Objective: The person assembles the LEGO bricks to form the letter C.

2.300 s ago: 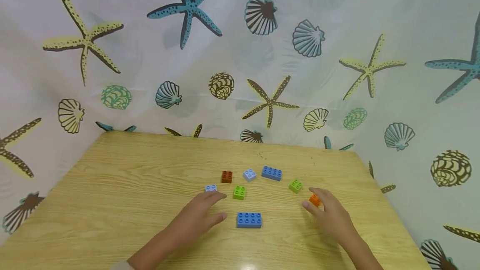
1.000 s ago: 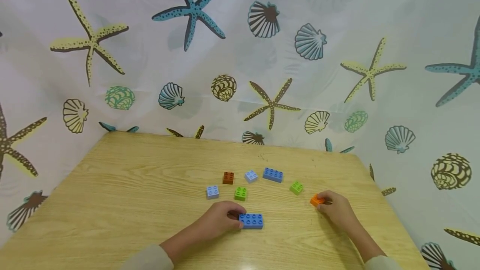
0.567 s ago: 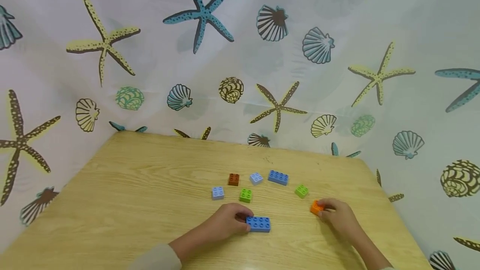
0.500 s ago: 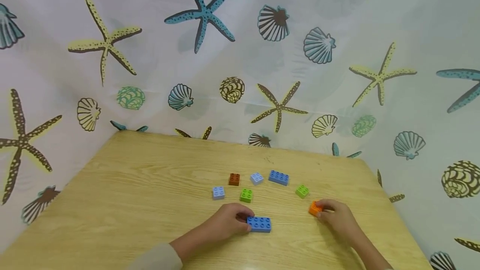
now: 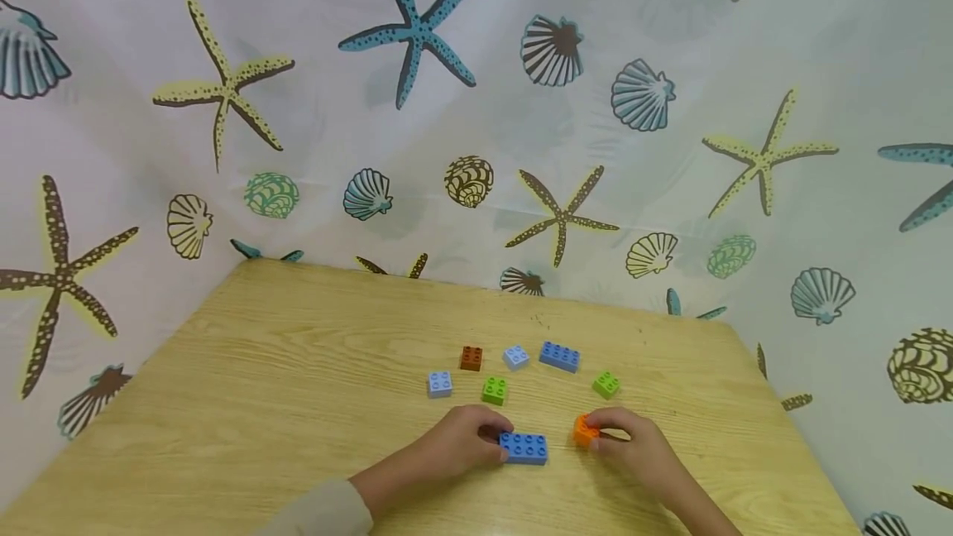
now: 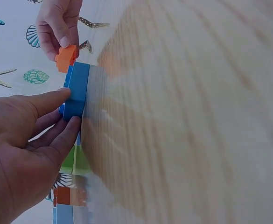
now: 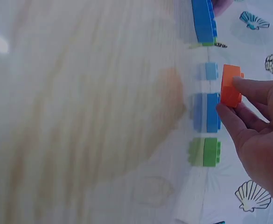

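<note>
My left hand pinches the left end of a long blue toy building brick, which lies studs up on the table. In the left wrist view, thumb and fingers hold that blue brick from both sides. To its right, my right hand pinches a small orange building brick between thumb and fingers. The right wrist view shows this orange brick held off the tabletop. A gap separates the orange brick from the blue one in the head view.
Behind the hands lie a light blue brick, a green brick, a brown brick, another light blue brick, a second long blue brick and another green brick. A patterned curtain borders the wooden table.
Both hands reached in and took hold of the blue and orange bricks. The right hand then carried the orange brick left, towards the blue brick. The head view shifted slightly.
</note>
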A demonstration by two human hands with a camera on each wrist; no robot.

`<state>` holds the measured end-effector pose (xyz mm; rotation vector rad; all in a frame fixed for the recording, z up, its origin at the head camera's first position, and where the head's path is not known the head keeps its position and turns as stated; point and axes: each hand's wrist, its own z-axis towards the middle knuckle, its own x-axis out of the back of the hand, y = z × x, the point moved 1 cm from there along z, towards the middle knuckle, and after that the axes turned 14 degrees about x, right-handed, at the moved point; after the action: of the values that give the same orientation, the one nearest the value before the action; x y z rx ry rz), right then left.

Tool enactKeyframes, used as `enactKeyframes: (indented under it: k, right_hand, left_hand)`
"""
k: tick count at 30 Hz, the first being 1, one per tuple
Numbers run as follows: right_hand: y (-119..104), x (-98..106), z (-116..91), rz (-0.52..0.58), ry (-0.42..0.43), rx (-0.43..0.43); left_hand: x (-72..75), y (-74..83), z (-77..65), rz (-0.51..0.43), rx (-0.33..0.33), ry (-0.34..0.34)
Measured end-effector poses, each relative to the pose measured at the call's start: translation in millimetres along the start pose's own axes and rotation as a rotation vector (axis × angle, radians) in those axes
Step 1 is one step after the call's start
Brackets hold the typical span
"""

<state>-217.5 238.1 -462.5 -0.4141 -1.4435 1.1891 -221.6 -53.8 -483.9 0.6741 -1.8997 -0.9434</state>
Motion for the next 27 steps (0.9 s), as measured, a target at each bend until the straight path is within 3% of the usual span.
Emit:
enactKeyframes:
  k: [7, 15, 27]
  right_hand:
    - [-15, -12, -1, 0.146, -0.059, 0.088]
    - [-25, -23, 3, 0.096, -0.107, 0.141]
    - [-24, -34, 7, 0.026, -0.174, 0.247]
  left_hand:
    - [-1.6, 0.6, -0.2, 0.003, -0.004, -0.002]
    - [0.3, 1.1, 0.6, 0.019, -0.007, 0.007]
    - [-0.2, -0.5, 0.3, 0.016, -0.009, 0.006]
